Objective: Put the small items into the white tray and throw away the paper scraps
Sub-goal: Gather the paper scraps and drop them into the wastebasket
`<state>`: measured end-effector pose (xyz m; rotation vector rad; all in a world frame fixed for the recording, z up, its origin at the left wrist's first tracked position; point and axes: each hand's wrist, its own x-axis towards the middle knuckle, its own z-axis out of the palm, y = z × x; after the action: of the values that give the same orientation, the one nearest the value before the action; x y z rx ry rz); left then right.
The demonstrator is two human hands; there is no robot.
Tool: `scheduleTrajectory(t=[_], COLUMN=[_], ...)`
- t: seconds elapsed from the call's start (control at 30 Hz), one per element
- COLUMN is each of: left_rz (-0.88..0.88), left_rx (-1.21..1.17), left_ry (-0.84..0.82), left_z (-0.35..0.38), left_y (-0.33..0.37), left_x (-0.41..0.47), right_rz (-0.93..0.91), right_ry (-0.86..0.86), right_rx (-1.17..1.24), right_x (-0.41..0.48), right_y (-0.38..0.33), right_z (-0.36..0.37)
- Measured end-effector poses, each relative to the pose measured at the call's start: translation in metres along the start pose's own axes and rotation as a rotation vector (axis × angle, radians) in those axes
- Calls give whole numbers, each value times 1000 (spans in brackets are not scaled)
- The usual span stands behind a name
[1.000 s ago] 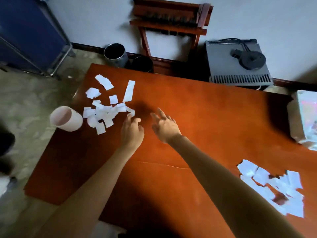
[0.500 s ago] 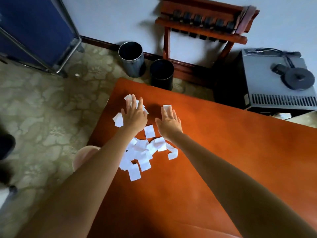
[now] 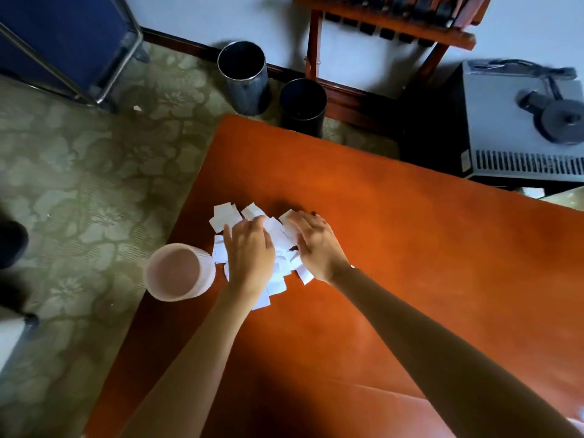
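Several white paper scraps (image 3: 225, 215) lie bunched in a pile near the left edge of the orange-brown table (image 3: 410, 248). My left hand (image 3: 249, 251) rests palm down on the left side of the pile, fingers curled over the scraps. My right hand (image 3: 316, 245) presses on the pile's right side, fingers bent toward the left hand. Some scraps are hidden under both hands. A pink cup-shaped bin (image 3: 178, 271) sits at the table's left edge, just left of my left hand. The white tray is out of view.
On the patterned floor beyond the table stand a metal bin (image 3: 245, 77) and a black bin (image 3: 301, 105). A wooden rack (image 3: 395, 30) stands against the wall. A grey appliance (image 3: 521, 121) sits at the right, and a blue cart (image 3: 63, 39) is at the upper left.
Both hands have pulled back toward me, dragging the spread scraps into one tighter pile beside the pink bin. The camera has tilted down and left.
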<state>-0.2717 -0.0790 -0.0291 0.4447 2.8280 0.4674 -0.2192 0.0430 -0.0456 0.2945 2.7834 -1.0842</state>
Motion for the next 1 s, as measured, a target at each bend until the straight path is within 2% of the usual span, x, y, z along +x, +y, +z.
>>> scheduleTrajectory(t=[0.07,0.1,0.17,0.27,0.5,0.67,0.83,1.0], left_rz=[9,-14,-76,-63,137,261,336,380], left_rx=[17,38,85,141,78,181,299,282], left_ry=[146,165,52,-76,-61,-44,14,-41], left_z=[2,2,7,24,41,56,79,101], left_y=[-4,-6,-9,-22,-37,-32,-4,53], left_x=[4,7,15,17,-27,-63,-91,-119], right_rz=[1,20,59,52,30,66,120,180], right_ry=[70,70,-1,-107,-99,-46,-2,76], right_rx=[-21,-56,-147,-307,-459,-437,-448,-481], right_x=[-9,-13,-19,-26,-55,-85,-125,-177], right_y=[1,1,2,5,23,37,56,91], right_z=[4,6,8,13,20,19,15,5])
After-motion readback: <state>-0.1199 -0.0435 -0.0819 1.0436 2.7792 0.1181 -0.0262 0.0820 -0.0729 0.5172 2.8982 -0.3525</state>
